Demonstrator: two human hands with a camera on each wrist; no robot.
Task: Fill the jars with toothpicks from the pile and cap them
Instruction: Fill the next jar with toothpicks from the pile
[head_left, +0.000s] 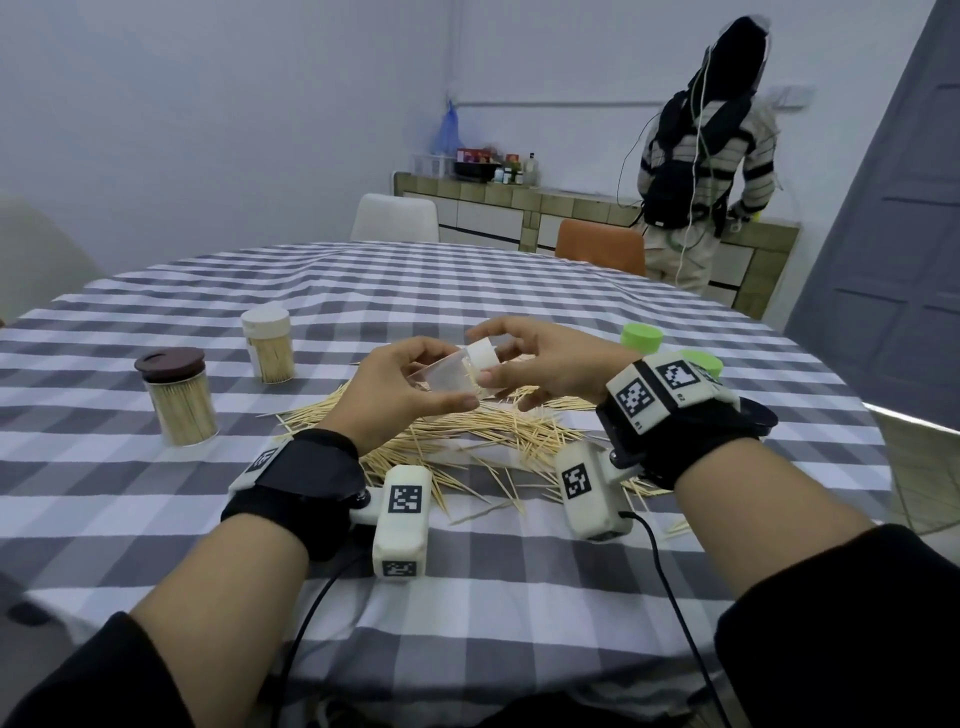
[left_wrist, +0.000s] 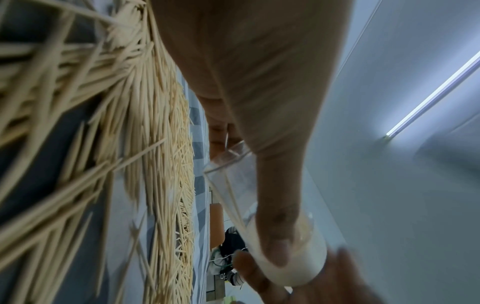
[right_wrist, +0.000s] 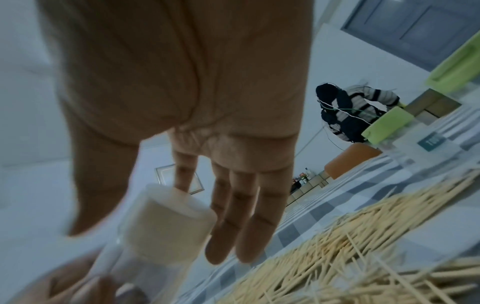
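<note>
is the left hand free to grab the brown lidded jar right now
Probably not yet. The left hand grips the clear jar that the right hand is working at the white cap. The brown-lidded jar stands unobstructed to its left, so setting the clear jar down first should do.

Hidden, cropped and blurred items, three views

Clear jar (head_left: 451, 375): body partly covered by left hand (head_left: 400, 387) and right hand (head_left: 540, 364); contents unreadable. Toothpick pile (head_left: 467, 431): middle hidden behind both hands and the wrist units. Near green-lidded jar (head_left: 702, 364): mostly behind the right wrist unit. Items on the far counter (head_left: 493, 166): too small to identify. Left wrist view: near toothpicks (left_wrist: 52, 82) blurred. Right wrist view: white cap (right_wrist: 166, 224) and lower-left corner smeared.
</note>
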